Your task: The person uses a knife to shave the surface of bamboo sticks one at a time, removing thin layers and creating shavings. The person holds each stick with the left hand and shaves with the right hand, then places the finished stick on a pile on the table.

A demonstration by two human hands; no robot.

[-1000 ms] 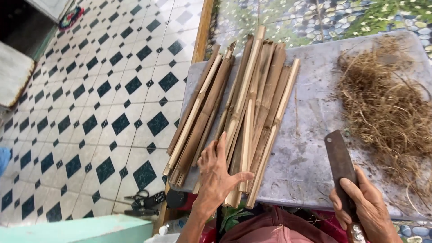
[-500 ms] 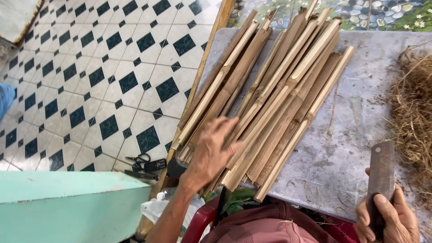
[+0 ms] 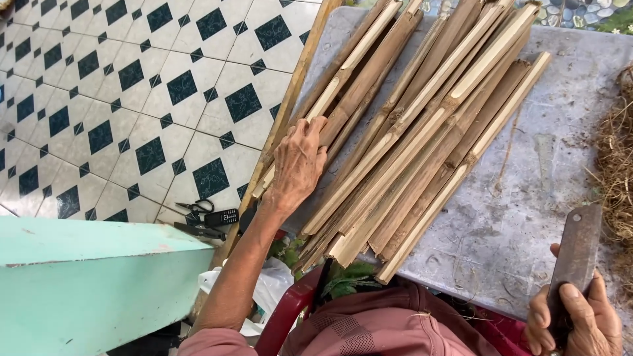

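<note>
split bamboo on the table, my hands at work

the grey table (image 3: 554, 151) carries a fanned pile of split bamboo strips (image 3: 409, 138), tan with pale insides, already cut lengthwise; none look trimmed further. my left hand (image 3: 298, 165) lies flat, fingers loose, on the pile's left edge. my right hand (image 3: 575, 315), near right, grips a cleaver (image 3: 577, 254).

Soft daylight falling evenly across my view, no hard shadows showing, pale floor tiles (image 3: 132, 99) glaring slightly, bamboo strips (image 3: 409, 125) staying sharp, my right hand (image 3: 580, 316) cropping off at the bottom edge, corners bending a little
</note>
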